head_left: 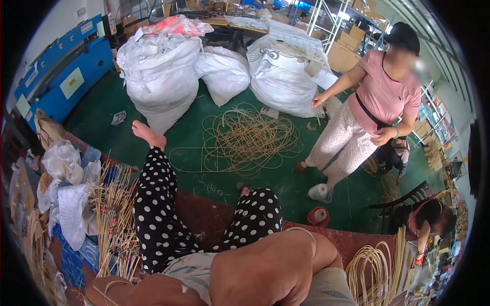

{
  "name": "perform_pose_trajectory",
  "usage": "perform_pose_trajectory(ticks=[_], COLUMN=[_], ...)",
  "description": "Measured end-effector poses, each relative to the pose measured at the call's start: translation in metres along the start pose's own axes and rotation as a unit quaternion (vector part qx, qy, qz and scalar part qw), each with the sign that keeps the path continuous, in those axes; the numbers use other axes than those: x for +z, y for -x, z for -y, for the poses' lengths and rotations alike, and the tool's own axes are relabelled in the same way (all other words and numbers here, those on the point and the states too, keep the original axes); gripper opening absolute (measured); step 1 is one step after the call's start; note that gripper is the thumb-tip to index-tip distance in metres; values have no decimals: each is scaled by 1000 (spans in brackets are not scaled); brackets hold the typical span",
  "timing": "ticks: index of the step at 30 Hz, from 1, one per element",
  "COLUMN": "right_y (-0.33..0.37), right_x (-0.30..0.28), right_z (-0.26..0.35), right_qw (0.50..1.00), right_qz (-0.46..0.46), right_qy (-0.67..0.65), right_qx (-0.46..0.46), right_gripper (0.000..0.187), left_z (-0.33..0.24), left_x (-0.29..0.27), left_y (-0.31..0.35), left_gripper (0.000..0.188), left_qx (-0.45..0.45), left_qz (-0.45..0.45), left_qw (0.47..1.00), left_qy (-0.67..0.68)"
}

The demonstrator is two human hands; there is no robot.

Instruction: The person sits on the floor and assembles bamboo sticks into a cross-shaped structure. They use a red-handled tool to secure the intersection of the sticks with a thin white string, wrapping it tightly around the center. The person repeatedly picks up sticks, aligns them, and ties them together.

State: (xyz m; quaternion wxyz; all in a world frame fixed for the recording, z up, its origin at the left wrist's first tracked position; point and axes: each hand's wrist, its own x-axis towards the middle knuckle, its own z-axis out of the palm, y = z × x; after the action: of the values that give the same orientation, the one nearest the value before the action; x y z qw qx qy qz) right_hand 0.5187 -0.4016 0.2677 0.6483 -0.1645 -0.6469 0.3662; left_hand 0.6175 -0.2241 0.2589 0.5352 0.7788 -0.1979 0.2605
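Note:
At the lower edge, very near the camera, my bent right arm (263, 268) crosses in front of my body. A thin pale band (305, 230) loops over it. My left arm (135, 295) lies low at the left, with another thin pale loop (108, 291) around it. The fingers of both hands are hidden or cut off, so what they hold cannot be made out. Nearest to my left arm is a bundle of thin cane sticks (115, 219) with small red marks. Bent cane hoops (368, 270) stand right of my right arm. My legs in polka-dot trousers (158, 204) stretch forward.
A tangled cane coil (250, 140) lies on the green floor before stuffed white sacks (161, 76). A person in pink (390, 86) stands at right, near a white thread cone (319, 192) and red spool (318, 217). Another person (426, 217) bends at far right. Blue machine (76, 56) stands left.

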Motion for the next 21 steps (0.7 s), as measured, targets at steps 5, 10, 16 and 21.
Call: perform_pose_trajectory(ticks=[5,10,16,21], right_y=[-3,-10,18,22], right_x=[-1,-22,-38,-20], right_z=[-5,20,-21,-52], right_qw=[996,907,925,947], right_qz=[51,-17,-272,-303], right_qy=[-4,415,256,-34], right_qx=[-77,-77,65,99], right_gripper=[23,13,9,13], left_z=[-17,-89,-116,-131], left_x=[1,-25,-18,-21], left_y=[19,96,139,145], left_gripper=[18,19,14,15], left_qx=[24,112,-32,-103], left_qz=[20,140,105,-4], left_qw=[1000,984,991,986], left_qy=[0,6,72,131])
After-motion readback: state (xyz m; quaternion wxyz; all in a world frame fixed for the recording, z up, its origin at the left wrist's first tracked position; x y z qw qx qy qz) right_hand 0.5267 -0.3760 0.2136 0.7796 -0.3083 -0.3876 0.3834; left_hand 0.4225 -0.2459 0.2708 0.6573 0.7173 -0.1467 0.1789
